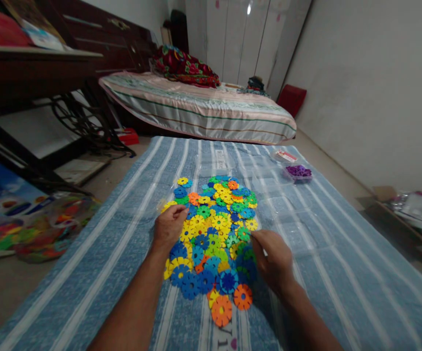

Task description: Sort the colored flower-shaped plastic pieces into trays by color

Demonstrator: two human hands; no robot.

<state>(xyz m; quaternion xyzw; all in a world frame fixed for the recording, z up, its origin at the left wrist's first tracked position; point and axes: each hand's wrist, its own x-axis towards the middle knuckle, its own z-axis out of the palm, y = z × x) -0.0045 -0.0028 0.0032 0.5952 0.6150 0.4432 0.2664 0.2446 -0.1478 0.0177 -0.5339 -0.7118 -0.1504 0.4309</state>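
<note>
A heap of plastic snowflake discs (211, 234) in yellow, blue, green and orange is spread over the striped cloth in the middle. My left hand (169, 226) is at the heap's left edge, thumb and fingers pinched together beside blue and yellow discs. At the right edge my right hand (274, 258) is closed, its fingertips close to a green disc (244, 233). What either pinch holds, if anything, is hidden. Nearest to me lie an orange disc (221, 311) and a second orange disc (243, 297).
Clear plastic containers (298, 233) lie right of the heap. Beyond them stand a box of purple pieces (298, 172) and a clear box with a red-and-white label (286, 156). A bed (203, 109) is behind the cloth-covered surface (123, 234); a sewing-machine table (38, 56) stands left.
</note>
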